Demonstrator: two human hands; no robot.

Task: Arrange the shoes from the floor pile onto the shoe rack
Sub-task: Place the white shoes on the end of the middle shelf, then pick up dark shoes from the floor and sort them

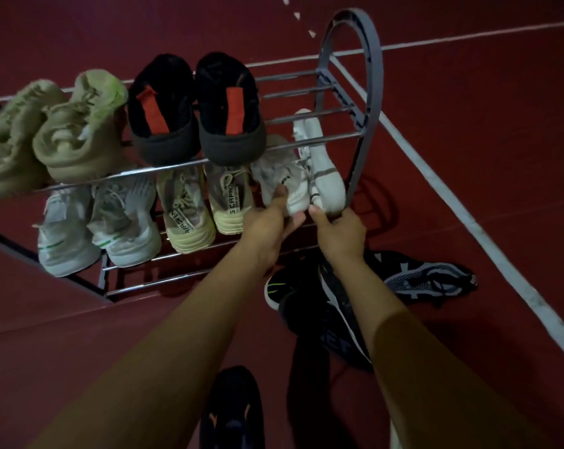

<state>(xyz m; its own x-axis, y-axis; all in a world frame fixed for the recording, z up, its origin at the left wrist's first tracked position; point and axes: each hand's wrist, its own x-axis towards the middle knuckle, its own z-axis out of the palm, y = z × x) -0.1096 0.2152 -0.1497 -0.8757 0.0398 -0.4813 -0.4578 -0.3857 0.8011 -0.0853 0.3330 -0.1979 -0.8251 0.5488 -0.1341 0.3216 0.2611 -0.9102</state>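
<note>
Both hands are seating a white pair at the right end of the shoe rack's (350, 137) lower tier, probably to fill the last gap there. The left hand (267, 222) is pinching the heel of the left white shoe (279, 181), thumb on top and fingers beneath. The right hand (339, 233) is curling its fingers round the heel of the right white shoe (319, 163). Beyond the fingertips, each shoe's long axis is running away from the person, toes inward, heels at the front rail. Below the wrists, dark shoes (429, 277) are waiting on the floor.
</note>
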